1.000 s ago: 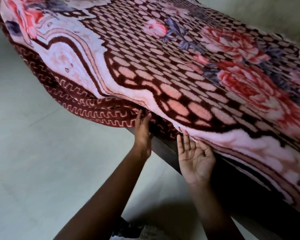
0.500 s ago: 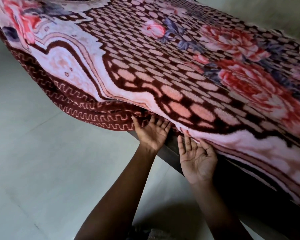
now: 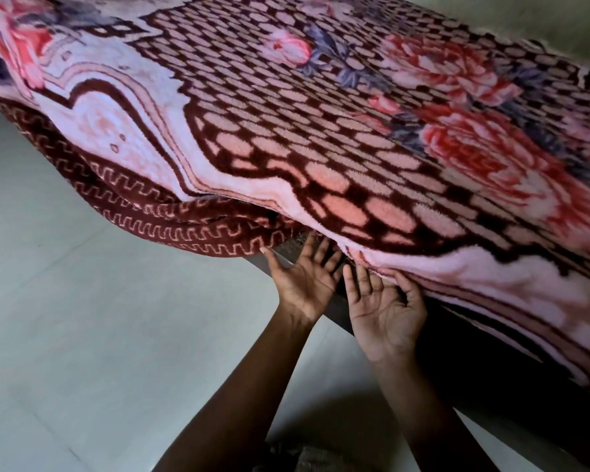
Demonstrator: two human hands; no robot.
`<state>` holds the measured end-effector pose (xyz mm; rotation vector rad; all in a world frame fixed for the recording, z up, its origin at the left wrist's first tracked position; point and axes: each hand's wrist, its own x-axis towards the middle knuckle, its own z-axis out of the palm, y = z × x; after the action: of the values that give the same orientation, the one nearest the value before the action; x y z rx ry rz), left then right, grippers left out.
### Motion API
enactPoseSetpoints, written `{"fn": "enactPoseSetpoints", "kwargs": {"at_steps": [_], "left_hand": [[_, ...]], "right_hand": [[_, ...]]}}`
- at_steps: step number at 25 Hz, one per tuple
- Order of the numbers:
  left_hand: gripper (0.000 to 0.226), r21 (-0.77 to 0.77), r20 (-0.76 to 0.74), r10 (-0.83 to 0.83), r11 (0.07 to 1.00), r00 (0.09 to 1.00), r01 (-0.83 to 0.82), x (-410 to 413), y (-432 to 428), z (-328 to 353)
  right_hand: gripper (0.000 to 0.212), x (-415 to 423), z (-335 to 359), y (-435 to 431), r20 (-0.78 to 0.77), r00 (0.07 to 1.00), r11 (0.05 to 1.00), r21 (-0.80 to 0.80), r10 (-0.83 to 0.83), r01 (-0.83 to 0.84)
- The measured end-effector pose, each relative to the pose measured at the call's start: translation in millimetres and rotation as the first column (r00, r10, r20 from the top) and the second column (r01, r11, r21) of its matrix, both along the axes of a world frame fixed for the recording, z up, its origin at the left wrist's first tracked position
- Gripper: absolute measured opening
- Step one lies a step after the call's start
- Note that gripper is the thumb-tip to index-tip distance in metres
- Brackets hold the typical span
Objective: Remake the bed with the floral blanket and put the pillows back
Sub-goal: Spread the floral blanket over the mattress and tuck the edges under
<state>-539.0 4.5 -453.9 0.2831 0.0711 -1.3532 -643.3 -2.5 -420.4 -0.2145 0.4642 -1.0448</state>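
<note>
Single head view. The floral blanket (image 3: 321,131) covers the upper and right parts of the frame, draped over the bed, and its near edge hangs directly above the two hands at lower centre. The left hand (image 3: 305,281) and the right hand (image 3: 385,311) lie side by side, palms turned upward. Their fingers are straight and slightly spread, and the fingertips touch or slip just under the blanket's hanging edge; neither hand curls round or pinches the cloth. The left thumb points toward the left of the frame, close to the lower border of the fabric. The blanket is thick, plush pile. It has a central field of rounded pink patches on dark maroon, a wavy pale pink band outside that field, and a maroon border with a pale zigzag line that sags in soft folds at left centre. The printed motifs include one rosebud and at least three open red-pink roses with blue-grey leaves. The dark, straight-edged bed frame (image 3: 491,386) runs diagonally beneath the blanket from behind the hands toward the lower right. The floor (image 3: 82,335) is pale, smooth and matte, and fills the left and lower left of the frame. Count: one blanket, two hands, two bare forearms.
</note>
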Motion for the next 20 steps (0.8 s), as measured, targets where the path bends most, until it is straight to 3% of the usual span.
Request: {"fn": "enactPoseSetpoints", "kwargs": {"at_steps": [4,8,10,12,16,20], "left_hand": [[0.094,-0.036,-0.024,0.031,0.999,0.999,-0.032,1.5,-24.0,-3.1],[0.086,0.087,0.071,-0.071,0.994,0.995,0.065,13.8,-25.0,6.0],[0.062,0.204,0.225,-0.143,0.974,0.964,0.097,19.2,4.1,2.9],[0.038,0.346,0.347,-0.156,0.938,0.925,0.028,33.9,43.0,-2.3],[0.029,0.473,0.466,-0.119,0.871,0.877,-0.133,79.7,119.9,-14.2],[0.028,0.542,0.680,-0.180,0.776,0.710,-0.322,128.4,191.8,-19.1]], "right_hand": [[0.070,-1.8,-0.6,-1.5,0.000,1.000,1.000,0.003,0.008,-0.008],[0.077,-0.4,-3.6,0.9,-0.067,0.998,0.999,0.048,-0.008,0.011],[0.069,2.0,-11.4,8.0,-0.138,0.990,0.997,0.083,0.007,0.004],[0.044,13.4,-18.1,21.7,-0.251,0.966,0.993,0.118,0.060,-0.031],[0.029,66.9,-25.2,58.2,-0.517,0.812,0.962,0.119,0.272,-0.247],[0.021,135.1,-19.0,83.8,-0.760,0.552,0.875,0.045,0.343,-0.481]]}}
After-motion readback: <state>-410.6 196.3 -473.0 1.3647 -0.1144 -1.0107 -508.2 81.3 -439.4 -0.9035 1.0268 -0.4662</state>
